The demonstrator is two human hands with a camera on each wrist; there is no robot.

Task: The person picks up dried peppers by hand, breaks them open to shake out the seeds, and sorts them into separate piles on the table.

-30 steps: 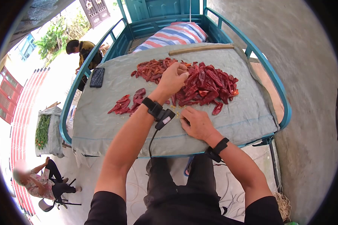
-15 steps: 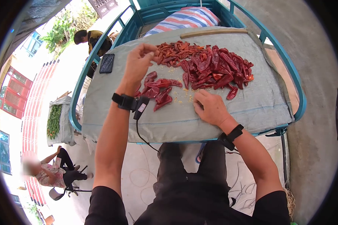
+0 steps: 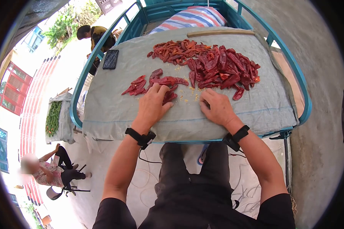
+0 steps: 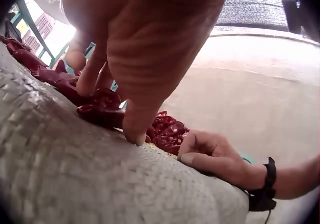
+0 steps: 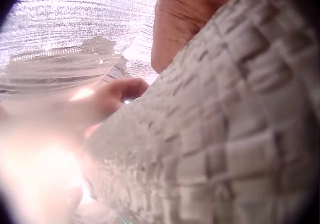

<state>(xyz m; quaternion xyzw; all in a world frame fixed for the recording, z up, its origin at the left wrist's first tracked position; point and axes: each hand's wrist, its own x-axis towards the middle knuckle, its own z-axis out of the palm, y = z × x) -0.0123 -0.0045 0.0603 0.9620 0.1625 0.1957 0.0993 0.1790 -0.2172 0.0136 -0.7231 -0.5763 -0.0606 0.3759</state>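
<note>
Spread fingers of my left hand [image 3: 153,105] touch a small group of dark red peppers [image 3: 170,80] on the grey woven sheet [image 3: 122,114], with the thumb held apart. In the left wrist view, the left hand [image 4: 145,49] reaches down over a glossy pepper [image 4: 102,115]; its thumb tip is by the sheet. My right hand [image 3: 217,108] rests on the sheet with loosely curled fingers, below the large heap of whole red peppers [image 3: 225,68], holding nothing visible. Smaller orange-red pieces [image 3: 179,50] lie behind, left of the heap.
A phone [image 3: 111,59] lies at the sheet's left, and a wooden strip [image 3: 221,33] along the back. Teal rails [image 3: 290,72] flank the cart, with a striped bag [image 3: 193,19] behind. Yellow seeds [image 3: 186,100] dot the sheet. Two people are off to the left.
My left hand has left the pile at the back, swung left, then come down to the small group. The right hand stays on the sheet. The head view has shifted.
</note>
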